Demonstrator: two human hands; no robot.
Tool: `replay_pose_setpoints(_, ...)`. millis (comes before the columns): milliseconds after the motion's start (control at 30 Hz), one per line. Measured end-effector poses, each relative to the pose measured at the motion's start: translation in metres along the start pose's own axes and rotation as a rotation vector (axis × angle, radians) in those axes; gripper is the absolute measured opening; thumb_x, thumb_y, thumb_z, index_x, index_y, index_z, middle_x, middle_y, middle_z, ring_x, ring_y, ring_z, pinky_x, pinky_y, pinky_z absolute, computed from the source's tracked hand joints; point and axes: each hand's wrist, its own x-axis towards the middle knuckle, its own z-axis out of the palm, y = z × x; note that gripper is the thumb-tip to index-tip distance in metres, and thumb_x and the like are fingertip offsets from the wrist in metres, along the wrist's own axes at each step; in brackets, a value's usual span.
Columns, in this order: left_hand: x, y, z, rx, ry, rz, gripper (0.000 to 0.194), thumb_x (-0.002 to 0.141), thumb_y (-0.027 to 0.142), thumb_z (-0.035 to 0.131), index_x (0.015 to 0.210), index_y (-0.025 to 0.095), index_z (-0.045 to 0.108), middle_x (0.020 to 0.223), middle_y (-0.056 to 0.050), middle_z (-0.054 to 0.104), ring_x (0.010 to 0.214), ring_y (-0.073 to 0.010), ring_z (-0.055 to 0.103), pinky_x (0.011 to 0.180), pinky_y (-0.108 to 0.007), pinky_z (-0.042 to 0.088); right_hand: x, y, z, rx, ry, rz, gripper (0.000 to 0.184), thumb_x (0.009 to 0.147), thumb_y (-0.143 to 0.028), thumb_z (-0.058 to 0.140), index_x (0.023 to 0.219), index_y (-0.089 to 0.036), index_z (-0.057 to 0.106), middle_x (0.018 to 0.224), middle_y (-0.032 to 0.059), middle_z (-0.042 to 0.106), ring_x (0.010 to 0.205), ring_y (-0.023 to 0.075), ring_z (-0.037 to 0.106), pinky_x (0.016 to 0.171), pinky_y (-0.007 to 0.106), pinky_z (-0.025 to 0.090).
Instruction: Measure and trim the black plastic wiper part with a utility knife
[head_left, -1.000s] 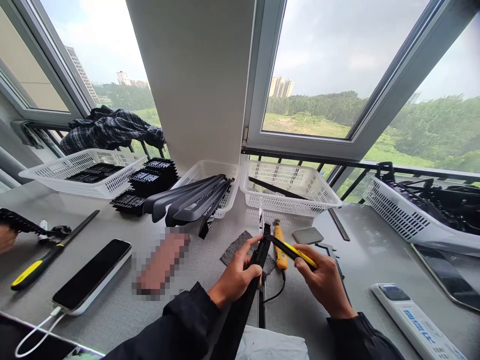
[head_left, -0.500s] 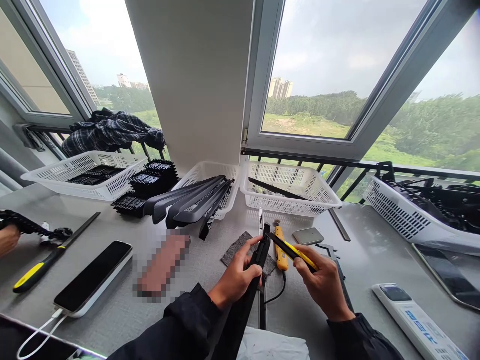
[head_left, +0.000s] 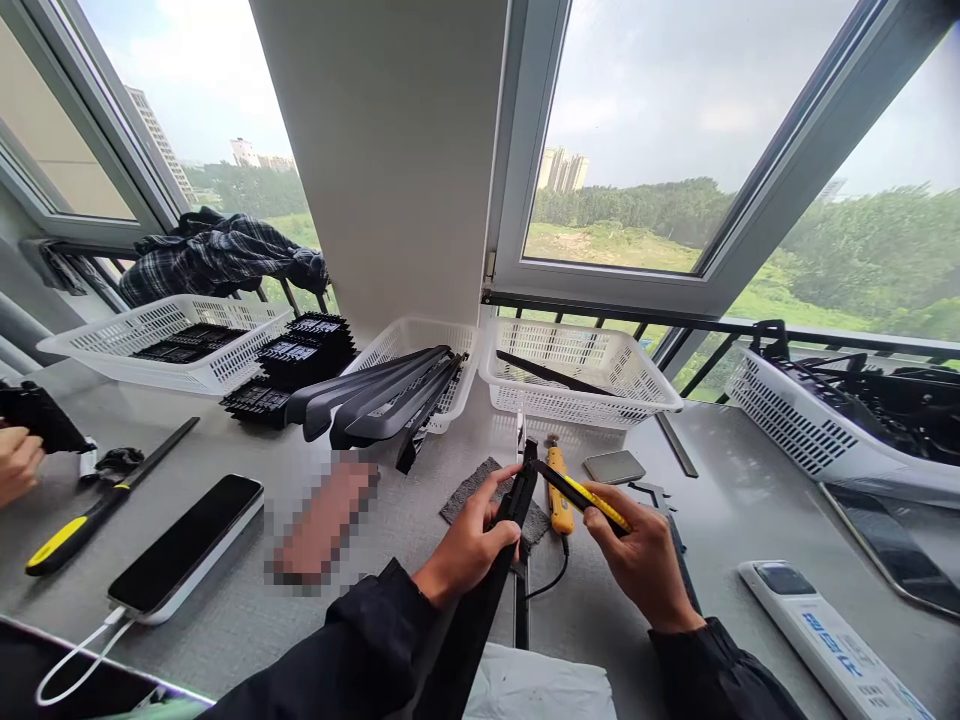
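My left hand [head_left: 474, 540] is closed around a long black plastic strip [head_left: 469, 640], which slants up and away from me. In my right hand [head_left: 646, 550] is a yellow and black utility knife [head_left: 592, 498], its front end against or very close to the strip's far end. A yellow corded rotary tool [head_left: 559, 490] lies just beyond the knife. Under the strip's far part is a dark grey cloth [head_left: 480, 488]. White plastic sheeting [head_left: 536, 685] lies below the strip, near my body.
White baskets [head_left: 585, 410] line the window side, one with long grey-black trim strips [head_left: 397, 400] leaning out. A stack of black parts [head_left: 307, 350], a flat file [head_left: 82, 535], a phone [head_left: 187, 540] and a power strip [head_left: 829, 640] lie around. Another person's hand [head_left: 19, 465] works at left.
My hands, the strip and the knife stay nearly in place, with the knife tip still at the strip's end. At left, the other person's hand has turned the black part it holds.
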Motion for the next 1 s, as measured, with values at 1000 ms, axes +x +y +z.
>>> replay_pose_setpoints(1000, 0.0, 0.001, 0.005, -0.14, 0.189, -0.018, 0.068, 0.101, 0.068, 0.052, 0.137, 0.014, 0.07, 0.074, -0.002, 0.065, 0.069, -0.0189, 0.058, 0.067, -0.029, 0.045, -0.007, -0.014, 0.003, 0.023, 0.022, -0.102, 0.023, 0.1, -0.034, 0.06, 0.11, -0.023, 0.077, 0.096, 0.0027, 0.083, 0.074, 0.0208, 0.078, 0.069, 0.028, 0.06)
